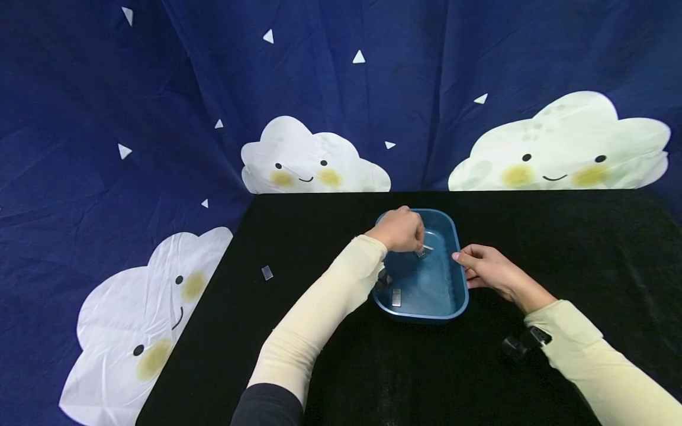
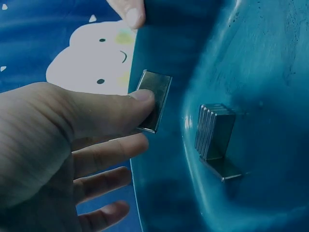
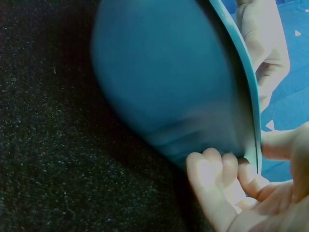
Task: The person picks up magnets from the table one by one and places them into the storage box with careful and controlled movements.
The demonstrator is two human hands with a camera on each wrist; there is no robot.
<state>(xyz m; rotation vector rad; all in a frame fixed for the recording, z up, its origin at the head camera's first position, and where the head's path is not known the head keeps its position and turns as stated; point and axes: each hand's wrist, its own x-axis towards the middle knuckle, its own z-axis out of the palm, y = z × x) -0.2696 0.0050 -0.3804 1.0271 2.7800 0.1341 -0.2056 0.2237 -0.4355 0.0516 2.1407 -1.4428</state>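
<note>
My left hand is over the far left part of a blue plastic basin. Between thumb and fingers it pinches a thin, shiny rectangular metal plate, clearest in the left wrist view. Below it, a stack of several such plates stands on the basin floor, with one plate jutting out at the stack's foot. Another silver plate lies near the basin's front left corner. My right hand grips the basin's right rim, thumb inside and fingers against the outer wall.
A single small rectangular plate lies on the black tabletop, left of the basin. Behind the table hangs a dark blue curtain with clouds and white triangles. A wrist camera sits below the right wrist.
</note>
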